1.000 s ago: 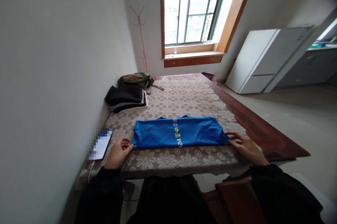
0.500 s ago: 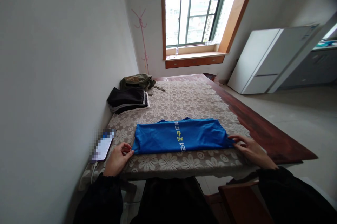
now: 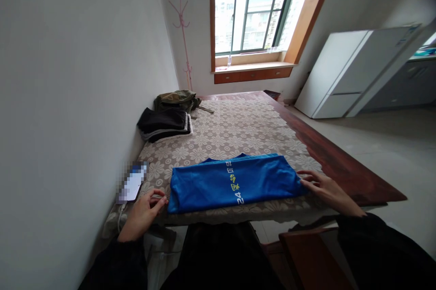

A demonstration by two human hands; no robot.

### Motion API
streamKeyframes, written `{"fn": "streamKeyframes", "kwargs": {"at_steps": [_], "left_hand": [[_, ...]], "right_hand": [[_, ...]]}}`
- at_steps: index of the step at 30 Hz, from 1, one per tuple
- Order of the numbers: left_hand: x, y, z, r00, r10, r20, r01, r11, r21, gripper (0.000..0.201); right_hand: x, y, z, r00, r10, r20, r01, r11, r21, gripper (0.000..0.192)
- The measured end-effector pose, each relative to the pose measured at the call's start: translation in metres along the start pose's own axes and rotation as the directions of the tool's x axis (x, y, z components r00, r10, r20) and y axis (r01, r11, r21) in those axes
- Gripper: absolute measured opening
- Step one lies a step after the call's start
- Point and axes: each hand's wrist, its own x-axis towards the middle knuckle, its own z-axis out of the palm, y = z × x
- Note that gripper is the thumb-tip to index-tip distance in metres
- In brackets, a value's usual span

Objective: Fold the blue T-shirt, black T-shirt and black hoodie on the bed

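Observation:
A folded blue shirt (image 3: pixel 204 187) with white and yellow print lies flat along the near edge of the table. At its left end is my left hand (image 3: pixel 145 212), fingers curled and thumb and forefinger pinched at the side edge of the cloth. My right hand (image 3: pixel 329 192) has thumb and fingers on the right end of the shirt, pinching its edge. The exact grip of the fingertips is small in view. Left of my left hand lies a phone (image 3: pixel 132 185), its screen partly blurred, with a white cable.
A patterned lace tablecloth (image 3: pixel 238 126) covers most of the wooden table (image 3: pixel 354 178). Folded dark clothes (image 3: pixel 163 122) and an olive backpack (image 3: pixel 177 99) lie by the left wall. A brown chair (image 3: pixel 313 258) stands at the near right, and a white fridge (image 3: pixel 347 67) beyond.
The shirt's left end has come nearer to me, so the shirt lies slightly slanted. My left hand has moved left and a little nearer. My right hand stays at the right end.

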Motion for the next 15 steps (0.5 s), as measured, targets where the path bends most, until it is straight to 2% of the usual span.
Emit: {"fn": "streamKeyframes", "kwargs": {"at_steps": [3,6,10,15], "left_hand": [[0.025,0.012,0.002,0.998,0.053,0.035,-0.055,0.997,0.056,0.051],[0.056,0.026,0.005,0.993,0.113,-0.046,-0.102,0.976,0.194,0.054],[0.091,0.037,0.008,0.979,0.147,-0.143,-0.107,0.960,0.257,0.056],[0.110,0.033,0.010,0.973,0.195,-0.126,-0.166,0.963,0.212,0.038]], "right_hand": [[0.029,-0.012,0.002,0.993,0.040,0.108,-0.053,0.992,0.116,0.056],[0.061,-0.022,0.006,0.990,0.060,0.125,-0.076,0.989,0.129,0.059],[0.092,-0.026,0.010,0.994,0.020,0.109,-0.028,0.997,0.075,0.057],[0.106,-0.025,0.017,0.997,-0.059,0.056,0.059,0.998,0.006,0.043]]}}
